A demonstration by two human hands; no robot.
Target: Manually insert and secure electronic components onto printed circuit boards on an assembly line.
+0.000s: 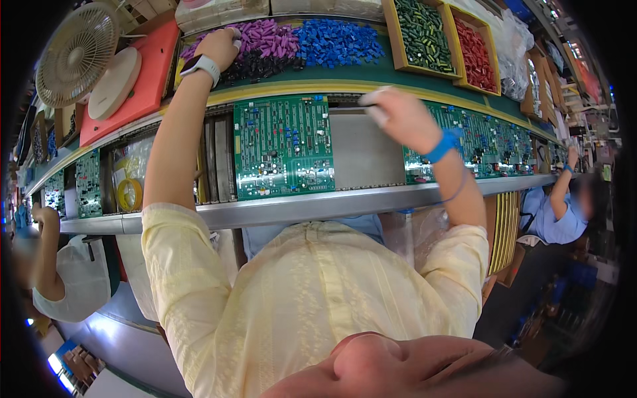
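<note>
Left hand: the left hand (217,46) reaches up to the shelf and rests on the purple parts (265,36), fingers curled down into the pile; whether it has pinched one cannot be told. A white watch (201,66) sits on the wrist.
Right hand: the right hand (401,118) is raised over the line, fingers closed in a pinch on a thin dark part (367,103) at its tips; white cots cover the fingertips. A blue strap (444,144) circles the wrist.
Board: a green board (283,146) lies on the conveyor (358,156) just left of the right hand, between both arms.
Next board: another green board (478,142) lies to the right, partly behind the right wrist.
Shelf: black parts (255,66) lie just below the purple ones, blue parts (335,41) beside them to the right.
Boxes: one yellow box holds green parts (424,30), the next red parts (474,43).
Far left: a fan (76,53) above an orange tray (149,73).
Others: a person in white (70,278) at the left, a person in blue (561,212) at the right.
</note>
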